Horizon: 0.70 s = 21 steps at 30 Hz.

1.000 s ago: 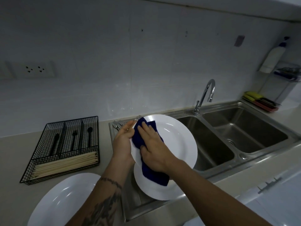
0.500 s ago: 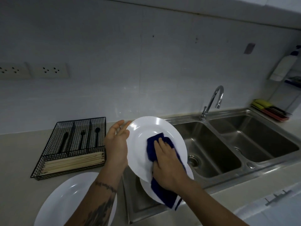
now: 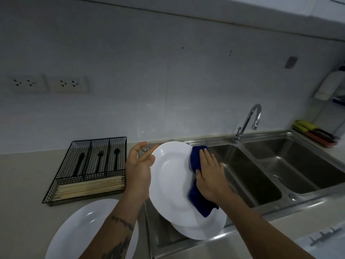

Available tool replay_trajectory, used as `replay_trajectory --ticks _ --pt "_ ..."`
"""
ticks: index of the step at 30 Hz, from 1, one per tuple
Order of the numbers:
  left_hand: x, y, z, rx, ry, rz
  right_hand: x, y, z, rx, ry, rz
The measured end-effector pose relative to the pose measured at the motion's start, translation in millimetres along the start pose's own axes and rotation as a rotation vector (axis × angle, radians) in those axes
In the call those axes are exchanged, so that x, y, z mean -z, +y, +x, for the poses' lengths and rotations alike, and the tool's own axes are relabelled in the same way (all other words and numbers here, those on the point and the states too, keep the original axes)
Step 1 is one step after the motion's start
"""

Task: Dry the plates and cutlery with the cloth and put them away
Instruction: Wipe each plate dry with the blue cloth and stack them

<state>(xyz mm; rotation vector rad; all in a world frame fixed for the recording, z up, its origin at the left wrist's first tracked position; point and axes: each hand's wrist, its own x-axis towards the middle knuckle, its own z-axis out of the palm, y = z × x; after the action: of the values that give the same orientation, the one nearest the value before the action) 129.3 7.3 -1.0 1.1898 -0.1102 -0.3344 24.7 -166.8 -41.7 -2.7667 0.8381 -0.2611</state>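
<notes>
**Cloth shifted to the plate's right rim**

Since half a second ago, the blue cloth (image 3: 196, 161) has been moved from the plate's centre to its right edge. The white plate (image 3: 173, 182) is held tilted above the drainboard, steadied at its left rim by the left hand (image 3: 139, 169), fingers partly spread. The cloth is pressed flat against the plate under the right hand (image 3: 209, 174). A second plate (image 3: 203, 230) lies beneath; a third (image 3: 80, 228) rests on the desk (image 3: 24, 184). No legible writing is seen.
</notes>
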Motion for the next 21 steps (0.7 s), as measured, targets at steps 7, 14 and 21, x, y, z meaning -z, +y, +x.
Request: replay_trajectory --ticks 7,14,21 --pt "7 -2 10 -0.013 -0.210 0.021 18 0 8 0.052 0.058 0.284" --pt "13 -8 30 -0.235 -0.073 0.360 34 -2 -8 0.113 0.238 0.507" --pt "-17 -7 44 -0.194 0.224 0.319 18 -29 -27 0.167 0.486 0.622"
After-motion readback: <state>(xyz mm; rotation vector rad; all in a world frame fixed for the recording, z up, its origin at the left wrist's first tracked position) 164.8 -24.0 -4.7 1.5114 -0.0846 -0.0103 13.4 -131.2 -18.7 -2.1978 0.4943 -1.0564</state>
